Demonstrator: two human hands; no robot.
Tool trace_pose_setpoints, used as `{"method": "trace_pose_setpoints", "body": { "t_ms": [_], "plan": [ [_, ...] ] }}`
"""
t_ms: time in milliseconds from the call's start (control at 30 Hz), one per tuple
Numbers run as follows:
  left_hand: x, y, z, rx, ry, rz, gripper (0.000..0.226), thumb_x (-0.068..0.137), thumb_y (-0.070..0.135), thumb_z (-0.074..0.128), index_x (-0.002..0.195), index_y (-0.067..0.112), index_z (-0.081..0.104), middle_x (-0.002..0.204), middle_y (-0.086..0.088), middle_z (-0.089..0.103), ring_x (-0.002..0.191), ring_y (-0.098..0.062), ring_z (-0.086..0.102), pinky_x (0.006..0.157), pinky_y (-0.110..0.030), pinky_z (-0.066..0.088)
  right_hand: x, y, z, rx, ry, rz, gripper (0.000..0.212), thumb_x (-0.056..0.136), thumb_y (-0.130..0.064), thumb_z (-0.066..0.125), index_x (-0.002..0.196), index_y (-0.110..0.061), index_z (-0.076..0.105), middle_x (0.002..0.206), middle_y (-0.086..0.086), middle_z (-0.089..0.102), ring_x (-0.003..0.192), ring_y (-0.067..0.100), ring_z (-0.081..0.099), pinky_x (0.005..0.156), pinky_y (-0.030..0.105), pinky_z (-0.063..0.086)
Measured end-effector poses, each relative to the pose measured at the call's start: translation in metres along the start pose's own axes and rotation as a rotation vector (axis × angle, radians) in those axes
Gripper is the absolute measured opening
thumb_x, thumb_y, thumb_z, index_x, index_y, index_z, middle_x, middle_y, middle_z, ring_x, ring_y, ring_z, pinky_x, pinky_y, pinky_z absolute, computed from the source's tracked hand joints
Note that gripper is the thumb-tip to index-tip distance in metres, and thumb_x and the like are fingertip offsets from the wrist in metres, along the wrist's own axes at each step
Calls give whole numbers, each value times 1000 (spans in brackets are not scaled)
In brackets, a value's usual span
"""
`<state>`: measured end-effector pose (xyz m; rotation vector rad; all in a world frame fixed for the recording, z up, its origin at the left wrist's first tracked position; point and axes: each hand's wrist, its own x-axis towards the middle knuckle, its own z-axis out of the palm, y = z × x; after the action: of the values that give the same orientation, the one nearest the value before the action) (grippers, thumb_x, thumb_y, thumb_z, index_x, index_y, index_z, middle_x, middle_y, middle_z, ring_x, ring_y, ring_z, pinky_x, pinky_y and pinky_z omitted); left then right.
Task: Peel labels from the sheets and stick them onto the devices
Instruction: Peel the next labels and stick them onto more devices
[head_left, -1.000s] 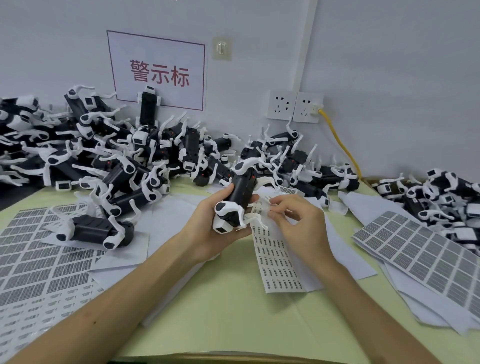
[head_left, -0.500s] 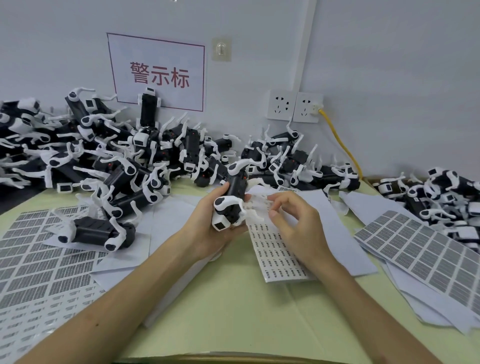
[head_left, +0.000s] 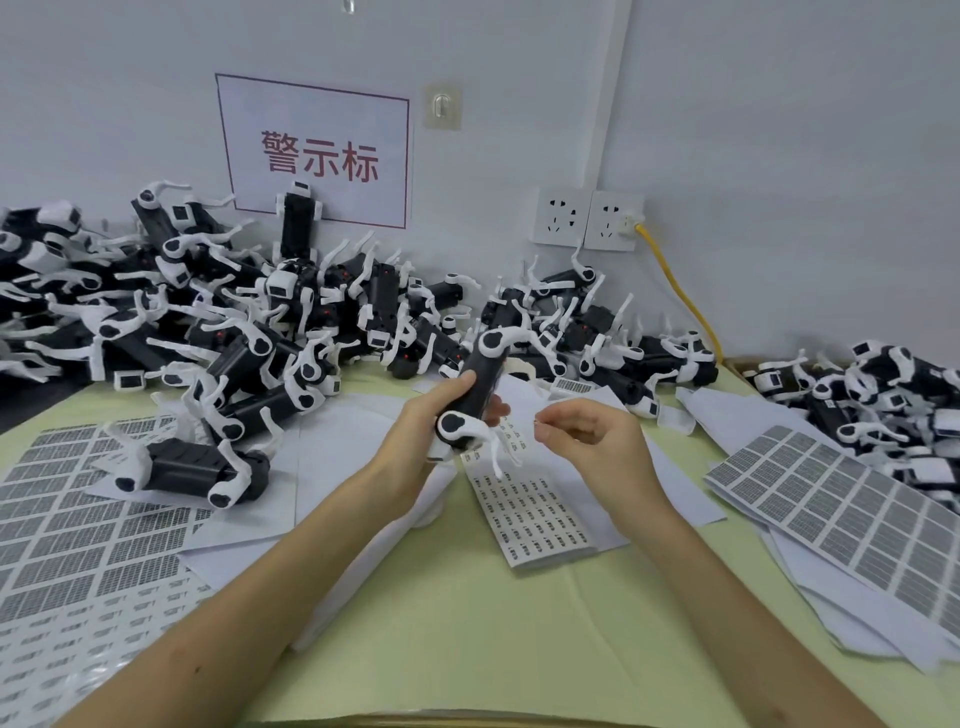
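My left hand (head_left: 415, 441) grips a black device with white legs (head_left: 480, 387), held tilted above the table. My right hand (head_left: 592, 441) hovers just right of it, thumb and forefinger pinched on a tiny label (head_left: 537, 425) that is barely visible. Under both hands lies a narrow sheet of small labels (head_left: 535, 514). A loose device (head_left: 192, 467) lies on paper to the left.
A big heap of black-and-white devices (head_left: 260, 322) fills the back of the table, and another heap (head_left: 883, 405) sits at the right. Large label sheets lie at the left (head_left: 62, 545) and right (head_left: 841, 514). A yellow cable (head_left: 680, 291) hangs from the wall socket.
My left hand has lifted and turned the device more upright. My right hand has drawn away from the device to the right, fingers pinched together.
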<state>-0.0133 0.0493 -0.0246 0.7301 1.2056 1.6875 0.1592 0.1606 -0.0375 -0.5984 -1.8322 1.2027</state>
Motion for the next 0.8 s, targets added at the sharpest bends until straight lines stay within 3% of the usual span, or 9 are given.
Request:
{"method": "trace_pose_setpoints", "body": {
  "t_ms": [167, 300, 467, 600, 700, 800],
  "plan": [
    [-5, 0, 5, -39, -75, -14, 52, 101, 34, 54, 136, -5, 59, 128, -25, 70, 105, -28, 74, 86, -30, 59, 0, -1, -1, 4, -7, 27, 21, 86, -6, 80, 99, -23, 77, 85, -2, 79, 82, 9, 72, 82, 20, 54],
    [-8, 3, 5, -35, -133, -6, 62, 93, 38, 55, 136, -7, 58, 129, -28, 68, 107, -32, 73, 108, -46, 48, -1, -1, 1, 15, -11, 58, 29, 84, -8, 82, 107, -21, 70, 83, 2, 79, 80, 12, 71, 84, 22, 53],
    [-6, -3, 3, -13, -212, -38, 53, 90, 40, 58, 125, 2, 68, 127, -26, 70, 111, -35, 70, 94, -41, 52, 1, -1, 0, 11, 10, 96, 28, 84, -11, 83, 102, -20, 63, 81, 1, 79, 76, 8, 72, 80, 22, 49],
    [-3, -9, 2, 7, -254, -56, 53, 90, 40, 61, 128, 5, 68, 129, -20, 71, 117, -36, 68, 99, -44, 49, 2, 2, 0, -18, 48, 110, 13, 86, -14, 81, 88, -16, 68, 73, 1, 76, 69, 7, 69, 80, 31, 49],
    [-2, -11, 2, 7, -279, -49, 52, 89, 41, 58, 127, 9, 71, 131, -17, 71, 116, -34, 68, 100, -44, 50, 2, 4, -2, -89, 89, 91, 14, 84, -24, 83, 79, -17, 72, 70, -4, 72, 67, 9, 64, 73, 30, 48],
    [-1, -10, 1, -40, -255, -55, 54, 88, 40, 61, 125, 1, 68, 129, -22, 70, 112, -36, 67, 107, -48, 44, 2, 4, -1, -120, 80, 67, 15, 86, -24, 82, 77, -15, 74, 68, -6, 69, 67, 10, 60, 72, 32, 49]
  ]
}}
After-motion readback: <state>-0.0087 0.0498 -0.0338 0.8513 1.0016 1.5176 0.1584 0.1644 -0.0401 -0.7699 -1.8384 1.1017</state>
